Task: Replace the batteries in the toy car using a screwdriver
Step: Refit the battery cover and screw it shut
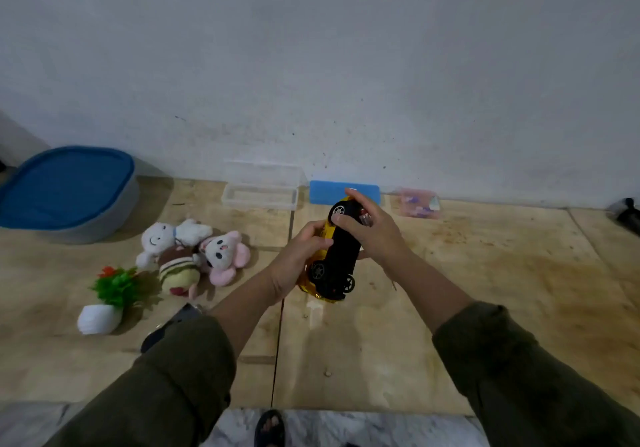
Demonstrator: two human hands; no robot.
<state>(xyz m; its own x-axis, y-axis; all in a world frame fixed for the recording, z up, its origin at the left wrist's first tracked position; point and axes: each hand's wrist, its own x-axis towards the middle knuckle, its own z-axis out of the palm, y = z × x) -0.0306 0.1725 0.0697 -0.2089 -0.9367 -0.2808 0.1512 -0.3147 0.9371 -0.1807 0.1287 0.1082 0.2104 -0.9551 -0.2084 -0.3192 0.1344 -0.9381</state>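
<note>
Toy car held belly-up between both hands, above the wooden tabletop.

The yellow toy car (337, 251) is turned over so its black underside and wheels face the person, its long axis running away from them and leaning a little to the right, far end up near the blue case (323, 192) by the wall. The left hand (298, 260) curls round the near half from the left side; the right hand (372, 230) lies over the far end, fingers bent across the chassis by the far wheel, with something small and clear tucked under it, possibly a screwdriver handle, though I can't tell. The underside is nearer the right hand, so I'd judge that hand works the battery cover while the left steadies.
</note>
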